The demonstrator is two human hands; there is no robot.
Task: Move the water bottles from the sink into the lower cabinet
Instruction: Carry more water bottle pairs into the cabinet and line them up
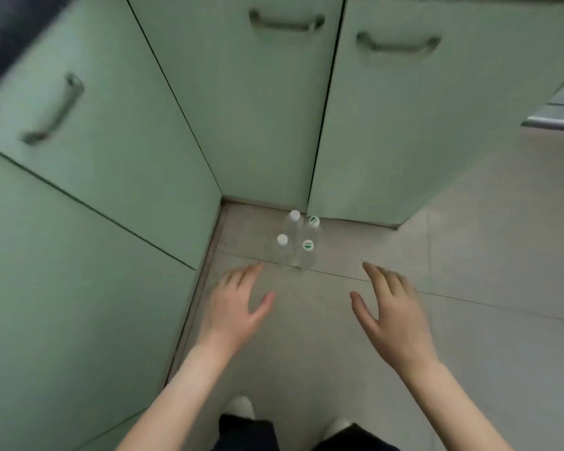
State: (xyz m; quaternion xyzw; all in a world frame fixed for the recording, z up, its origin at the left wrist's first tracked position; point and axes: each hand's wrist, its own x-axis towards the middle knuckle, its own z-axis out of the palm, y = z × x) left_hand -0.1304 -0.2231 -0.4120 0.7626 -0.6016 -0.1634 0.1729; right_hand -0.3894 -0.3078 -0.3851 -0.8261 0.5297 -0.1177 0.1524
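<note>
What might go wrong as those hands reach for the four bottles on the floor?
The water bottles stand upright and tightly bunched, so the left hand or right hand may topple neighbours while grabbing one. They also stand close before the shut cabinet door, which might knock them if swung open.

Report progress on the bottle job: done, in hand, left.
Done: four water bottles stand on the floor before the green cabinet doors, out of the sink. In hand: nothing; the left hand and right hand reach toward them, open. Left: putting all four inside the cabinet.
</note>
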